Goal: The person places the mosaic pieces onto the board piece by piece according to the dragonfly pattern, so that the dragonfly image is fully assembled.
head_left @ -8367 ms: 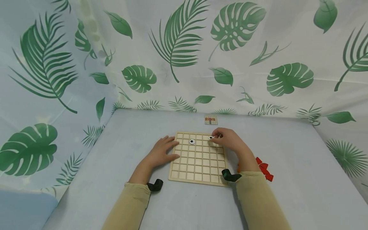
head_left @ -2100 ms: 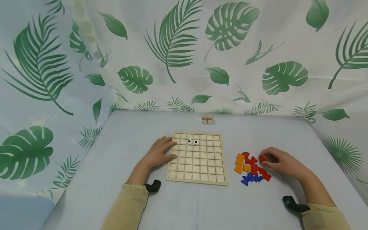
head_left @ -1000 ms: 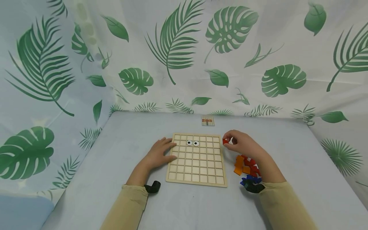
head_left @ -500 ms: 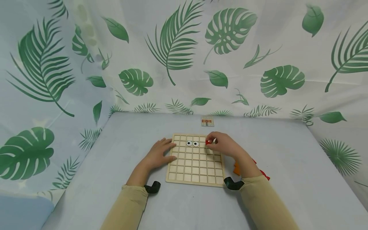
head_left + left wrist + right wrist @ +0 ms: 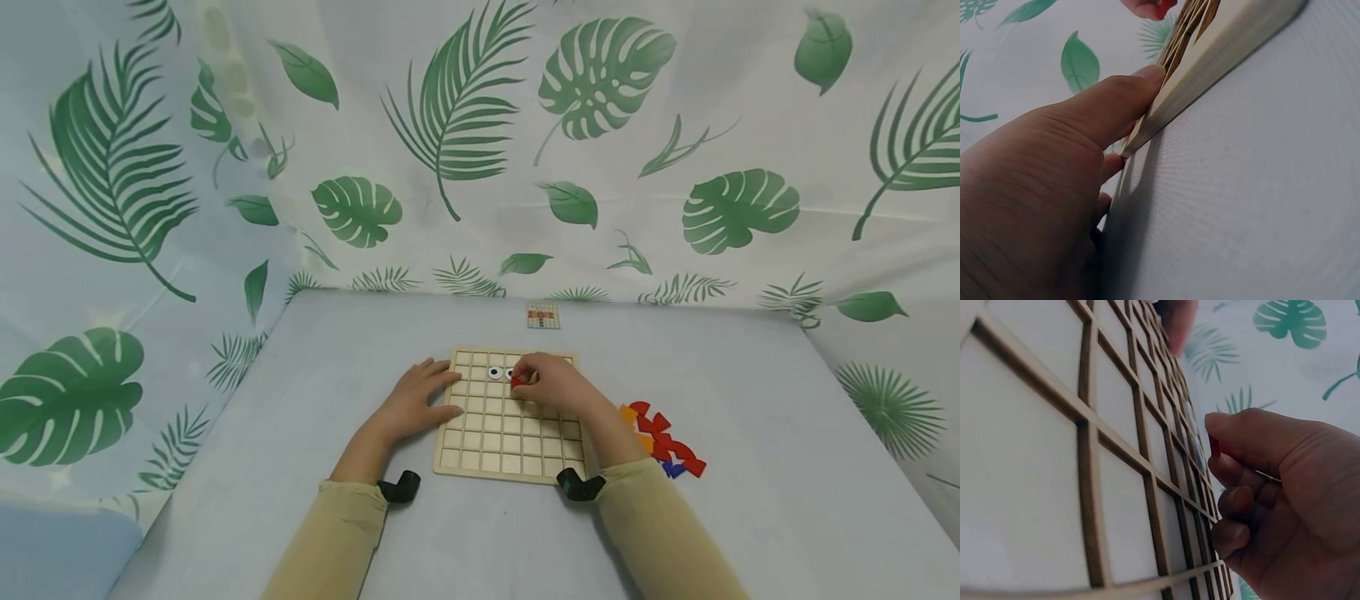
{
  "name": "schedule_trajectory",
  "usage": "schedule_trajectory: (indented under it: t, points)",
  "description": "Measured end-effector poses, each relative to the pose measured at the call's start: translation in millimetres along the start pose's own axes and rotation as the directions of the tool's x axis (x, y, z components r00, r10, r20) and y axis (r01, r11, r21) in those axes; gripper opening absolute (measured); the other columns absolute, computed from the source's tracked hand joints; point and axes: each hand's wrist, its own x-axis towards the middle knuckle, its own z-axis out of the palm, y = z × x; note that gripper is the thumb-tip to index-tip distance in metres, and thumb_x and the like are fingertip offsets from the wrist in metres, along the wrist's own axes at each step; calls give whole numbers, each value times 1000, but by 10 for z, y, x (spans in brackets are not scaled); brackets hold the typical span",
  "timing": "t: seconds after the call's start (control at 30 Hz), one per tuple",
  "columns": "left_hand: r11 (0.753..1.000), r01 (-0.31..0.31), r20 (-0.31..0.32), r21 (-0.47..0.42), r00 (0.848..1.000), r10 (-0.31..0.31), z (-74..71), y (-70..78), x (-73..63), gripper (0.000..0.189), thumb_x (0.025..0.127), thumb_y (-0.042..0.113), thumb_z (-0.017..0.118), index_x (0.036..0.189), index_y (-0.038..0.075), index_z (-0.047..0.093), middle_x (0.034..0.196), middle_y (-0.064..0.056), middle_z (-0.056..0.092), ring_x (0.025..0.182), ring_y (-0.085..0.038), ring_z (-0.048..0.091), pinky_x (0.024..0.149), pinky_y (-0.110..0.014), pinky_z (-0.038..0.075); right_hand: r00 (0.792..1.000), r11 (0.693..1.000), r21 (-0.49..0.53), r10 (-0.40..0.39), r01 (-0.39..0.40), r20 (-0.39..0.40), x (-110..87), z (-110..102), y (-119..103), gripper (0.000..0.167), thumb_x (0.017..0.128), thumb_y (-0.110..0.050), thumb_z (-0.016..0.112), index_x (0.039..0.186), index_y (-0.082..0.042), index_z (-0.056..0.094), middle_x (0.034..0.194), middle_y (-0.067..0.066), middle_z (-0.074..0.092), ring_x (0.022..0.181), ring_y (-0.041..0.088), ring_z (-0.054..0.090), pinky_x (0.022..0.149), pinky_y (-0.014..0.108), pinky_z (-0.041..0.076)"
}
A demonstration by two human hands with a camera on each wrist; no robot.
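Two tan sleeves (image 5: 330, 533) reach in from the near side, a black device (image 5: 403, 488) at each cuff. Beyond lies the gridded board (image 5: 491, 442); to its right, partly behind the right forearm, sit loose pieces (image 5: 660, 422) in blue, orange and red. The left hand (image 5: 412, 400) rests at the board's left edge, its fingers loose, grasping nothing. Over the board, the right hand (image 5: 555, 385) pinches a red piece (image 5: 517, 382) beside two eye discs (image 5: 495, 373) in the second-farthest row. Farther off lies a small card (image 5: 542, 315), then leaf-print cloth (image 5: 480, 237).
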Motion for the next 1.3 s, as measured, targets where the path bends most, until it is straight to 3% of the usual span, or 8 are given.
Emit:
schedule_trajectory:
  t: [0.47, 0.97, 1.13, 1.3]
  points:
    - [1000, 21, 8, 15, 1000, -22, 0, 18, 30, 65, 92, 47, 66, 148, 20, 46, 162, -4, 31, 154, -30, 15, 128, -48, 9, 1000, 998, -65, 12, -13, -6, 23, 111, -76, 24, 90, -19, 71, 113, -11, 67, 98, 2, 66, 87, 16, 59, 77, 34, 53]
    - [1000, 11, 7, 1, 1000, -11, -13, 17, -3, 64, 92, 45, 66, 148, 19, 47, 161, -6, 32, 154, -32, 15, 128, -50, 9, 999, 999, -31, 31, -31, -11, 1, 108, -88, 18, 92, -16, 66, 110, -15, 65, 99, 0, 66, 89, 17, 59, 81, 35, 52]
    - [1000, 11, 3, 2, 1000, -11, -12, 19, -8, 64, 92, 45, 67, 147, 19, 47, 161, -6, 32, 154, -32, 15, 128, -50, 9, 1000, 1000, 6, 24, -24, -8, -38, 45, -24, 11, 96, -23, 63, 106, -19, 66, 101, -2, 67, 89, 15, 60, 78, 33, 53]
    - [1000, 13, -2, 7, 1000, -13, -3, 19, -4, 64, 92, 45, 67, 147, 20, 47, 161, -6, 32, 154, -32, 16, 128, -50, 9, 999, 1000, 6, 28, -28, -27, -156, -126, 41, 14, 98, -27, 61, 107, -18, 67, 101, 0, 66, 87, 17, 58, 74, 32, 50]
